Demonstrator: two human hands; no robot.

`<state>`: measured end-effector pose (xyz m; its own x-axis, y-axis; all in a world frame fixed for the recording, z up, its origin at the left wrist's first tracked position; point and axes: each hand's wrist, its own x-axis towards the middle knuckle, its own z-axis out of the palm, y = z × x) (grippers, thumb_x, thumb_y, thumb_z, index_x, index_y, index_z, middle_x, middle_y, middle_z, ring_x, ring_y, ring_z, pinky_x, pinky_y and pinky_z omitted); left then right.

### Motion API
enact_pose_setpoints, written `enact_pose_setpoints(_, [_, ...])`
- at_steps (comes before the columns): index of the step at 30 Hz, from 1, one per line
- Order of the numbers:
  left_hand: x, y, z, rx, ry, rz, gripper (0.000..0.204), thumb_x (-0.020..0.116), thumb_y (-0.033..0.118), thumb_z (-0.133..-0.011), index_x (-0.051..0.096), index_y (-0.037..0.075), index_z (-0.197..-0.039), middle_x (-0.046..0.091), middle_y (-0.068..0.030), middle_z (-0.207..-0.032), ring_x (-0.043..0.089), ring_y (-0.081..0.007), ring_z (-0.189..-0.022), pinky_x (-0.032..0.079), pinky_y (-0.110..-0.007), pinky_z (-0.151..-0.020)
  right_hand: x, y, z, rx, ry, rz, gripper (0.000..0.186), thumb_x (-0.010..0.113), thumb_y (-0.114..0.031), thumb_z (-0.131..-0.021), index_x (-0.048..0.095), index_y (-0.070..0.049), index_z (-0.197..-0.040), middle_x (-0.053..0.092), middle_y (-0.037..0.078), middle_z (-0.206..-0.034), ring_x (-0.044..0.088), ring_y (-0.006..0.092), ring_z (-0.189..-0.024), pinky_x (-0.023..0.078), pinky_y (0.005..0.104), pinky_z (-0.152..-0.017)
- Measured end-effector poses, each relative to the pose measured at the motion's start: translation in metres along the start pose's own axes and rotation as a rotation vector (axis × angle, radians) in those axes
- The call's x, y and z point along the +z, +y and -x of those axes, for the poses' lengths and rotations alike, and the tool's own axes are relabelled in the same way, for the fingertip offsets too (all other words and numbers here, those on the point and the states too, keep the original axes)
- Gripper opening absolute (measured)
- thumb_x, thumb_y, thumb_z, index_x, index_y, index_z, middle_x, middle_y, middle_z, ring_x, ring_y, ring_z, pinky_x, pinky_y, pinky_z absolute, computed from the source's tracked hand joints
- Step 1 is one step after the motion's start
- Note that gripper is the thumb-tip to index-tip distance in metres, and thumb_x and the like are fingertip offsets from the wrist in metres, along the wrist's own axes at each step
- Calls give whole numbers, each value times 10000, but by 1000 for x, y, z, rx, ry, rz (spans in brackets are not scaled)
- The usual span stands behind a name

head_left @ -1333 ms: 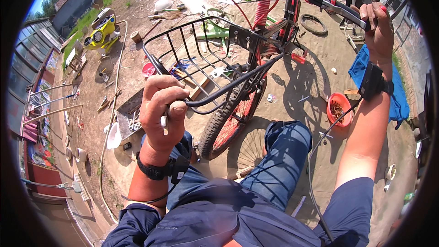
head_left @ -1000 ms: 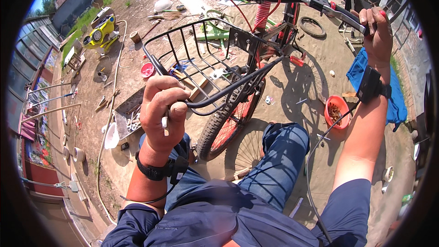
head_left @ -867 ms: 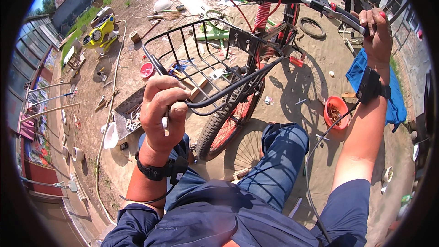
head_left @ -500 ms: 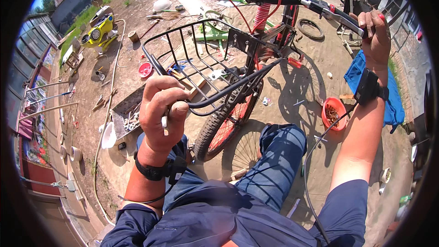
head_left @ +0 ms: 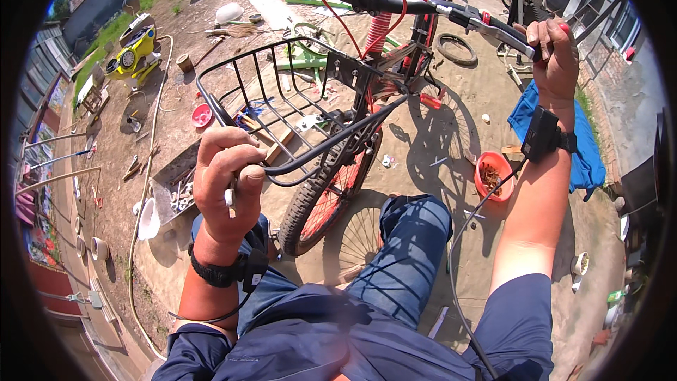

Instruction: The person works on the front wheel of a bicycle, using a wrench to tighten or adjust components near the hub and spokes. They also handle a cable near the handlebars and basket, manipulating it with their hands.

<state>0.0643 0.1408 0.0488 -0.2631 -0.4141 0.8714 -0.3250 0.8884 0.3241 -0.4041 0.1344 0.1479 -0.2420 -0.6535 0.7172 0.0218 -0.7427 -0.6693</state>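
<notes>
In the upper middle of the frame stands a red-and-black metal bicycle [head_left: 377, 32], with a black wire basket [head_left: 338, 140] at its front, left of centre. The left hand [head_left: 227, 180] has its fingers curled over the near rim, the thumb folded in close; a small pale thing shows beside them, too small to tell. At upper right, the right hand [head_left: 553, 56] is wrapped round the end of the black tubular handlebar [head_left: 412, 5], fingers bent side by side.

If 1 hand pulled harder than the other, the front end could swing or tip, and the black knobbly rubber tyre [head_left: 302, 206] could knock the blue denim leg [head_left: 405, 261]. Leaning on the rim might bend the thin wires or strain the mount. A lurch toward the right could upset the orange-red plastic bowl [head_left: 505, 182] of rusty-looking bits.

As for writing, the pale label [head_left: 256, 279] on the left wristband and the green-marked container [head_left: 615, 296] at the right edge are too small to read; no lettering shows clearly on the basket
</notes>
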Motion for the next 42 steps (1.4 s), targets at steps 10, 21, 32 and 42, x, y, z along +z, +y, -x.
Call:
enact_pose_setpoints(10, [0,0,-1,0,4,12,225,644,231,-920,642,6,-919,588,-141,-920,598,-229,-831,489,-326,-740,0,1,0,-4,-15,-10,230,612,-136,-908,528,-140,-694,405,-24,-567,522,148,-658,522,503,-897])
enact_pose_setpoints(21, [-1,-1,-3,21,1,11,220,650,223,-918,641,4,-919,589,-145,-926,604,-233,-823,497,-323,-730,2,-1,-1,13,-19,-18,216,592,-138,-916,535,-113,-709,395,-15,-571,504,154,-672,508,474,-899])
enact_pose_setpoints(32, [-2,-2,-2,24,-15,18,202,658,210,-910,644,9,-928,588,-138,-926,599,-229,-847,499,-328,-751,6,-1,0,-1,-26,28,277,542,-149,-940,467,-120,-675,380,-20,-593,498,146,-683,500,457,-909])
enact_pose_setpoints(42, [-3,-2,-3,26,-19,15,185,660,193,-904,645,13,-940,594,-140,-933,599,-226,-840,498,-318,-737,5,0,0,10,-16,43,291,548,-177,-943,431,-132,-680,357,-29,-603,472,143,-696,460,463,-955])
